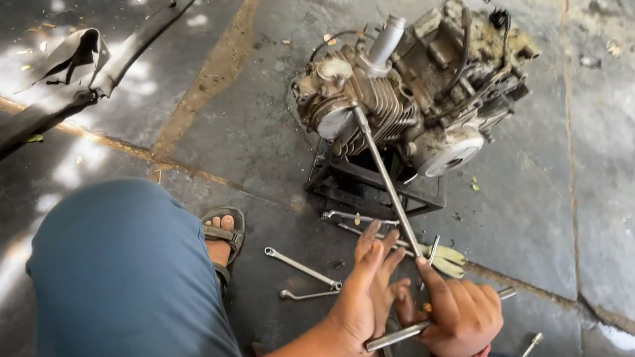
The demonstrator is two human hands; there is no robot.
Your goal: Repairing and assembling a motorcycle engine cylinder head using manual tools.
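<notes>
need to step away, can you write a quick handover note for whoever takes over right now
Right hand: closed on the crossbar of the T-handle wrench.
Left hand: open, fingers against the shaft beside the right.
The wrench's far end sits on the cylinder head of the engine, which rests on a dark metal stand.
Loose spanners lie on the stone floor nearby.
Done: wrench seated. Left: cannot tell whether the fastener has been turned.

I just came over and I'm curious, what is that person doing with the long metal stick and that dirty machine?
A person sits on the stone floor with a T-handle wrench. Its long shaft reaches up into the side of a grimy small engine standing on a dark metal stand. The right hand grips the crossbar, and the left hand rests open against it. Spanners lie nearby.
</notes>
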